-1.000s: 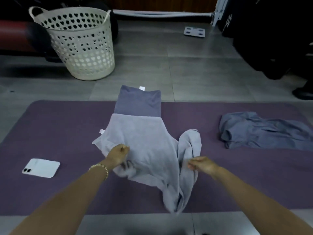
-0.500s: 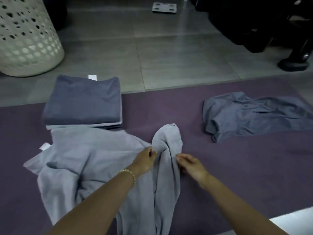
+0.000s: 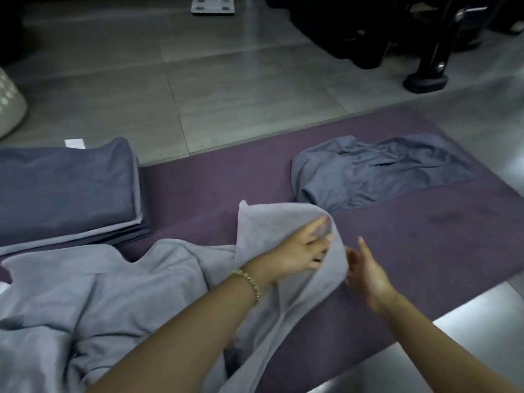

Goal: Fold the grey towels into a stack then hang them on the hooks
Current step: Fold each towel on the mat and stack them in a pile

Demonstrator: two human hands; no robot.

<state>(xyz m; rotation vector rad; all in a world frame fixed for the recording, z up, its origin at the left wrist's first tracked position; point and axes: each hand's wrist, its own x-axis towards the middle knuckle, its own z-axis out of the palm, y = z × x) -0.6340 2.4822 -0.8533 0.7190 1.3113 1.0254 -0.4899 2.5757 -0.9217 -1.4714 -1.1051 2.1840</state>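
Left hand (image 3: 297, 251): pinched a raised fold of the towel (image 3: 113, 293), centre frame.
Right hand (image 3: 367, 272): fingers straight, gripping nothing (just beside that fold).
Towel: sprawled lower left on the mat (image 3: 425, 236).
Stack (image 3: 65, 188): folded, left edge.
Crumpled towel (image 3: 382, 171): upper right.

Left hand (image 3: 300, 251) pinches a raised fold of the light grey towel (image 3: 113, 293); right hand (image 3: 365, 275), fingers straight, is just beside it. Folded towel stack (image 3: 65, 188) lies left and crumpled grey towel (image 3: 382, 168) right, on the purple mat (image 3: 425, 236).
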